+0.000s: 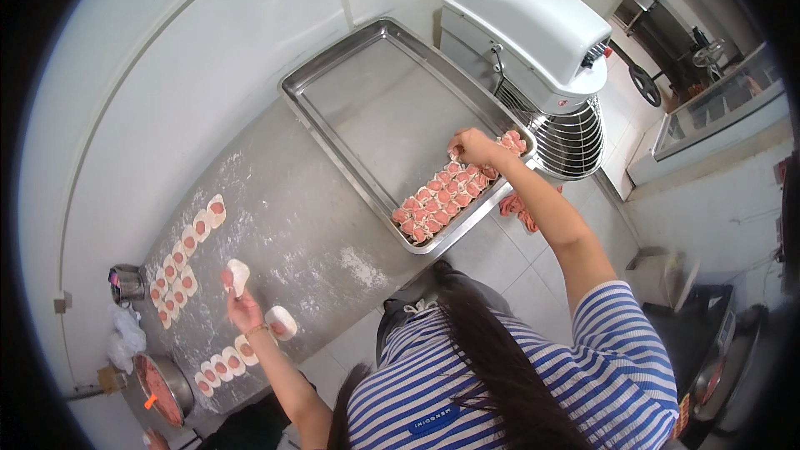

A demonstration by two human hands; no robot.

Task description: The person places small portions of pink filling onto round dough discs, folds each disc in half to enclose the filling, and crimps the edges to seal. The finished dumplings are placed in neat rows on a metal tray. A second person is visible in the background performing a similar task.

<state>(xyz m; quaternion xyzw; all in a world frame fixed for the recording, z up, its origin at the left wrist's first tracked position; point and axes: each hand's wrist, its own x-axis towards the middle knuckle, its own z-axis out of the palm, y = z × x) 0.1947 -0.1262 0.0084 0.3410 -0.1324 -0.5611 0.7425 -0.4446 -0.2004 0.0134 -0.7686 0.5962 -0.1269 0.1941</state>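
My left hand (244,314) is raised over the floured steel table, its fingers closed on a pale dough wrapper (240,275) with pink meat filling. My right hand (475,148) reaches over a large metal tray (337,146), fingertips pinched together at a small wonton (454,156) that they partly hide. Below that hand, rows of pink-and-white wontons (437,202) sit packed along the tray's near end. A stack of wrappers (281,322) topped with pink filling lies beside my left wrist. Filled flat wrappers stand in rows at the table's far left (190,240) and near left (227,363).
A bowl of pink filling (162,387) with an orange-handled tool stands at lower left, near another person's hand (156,440). A metal cup (126,282) and plastic bag (125,337) sit by the wall. A white dough mixer (529,42) stands right behind the tray.
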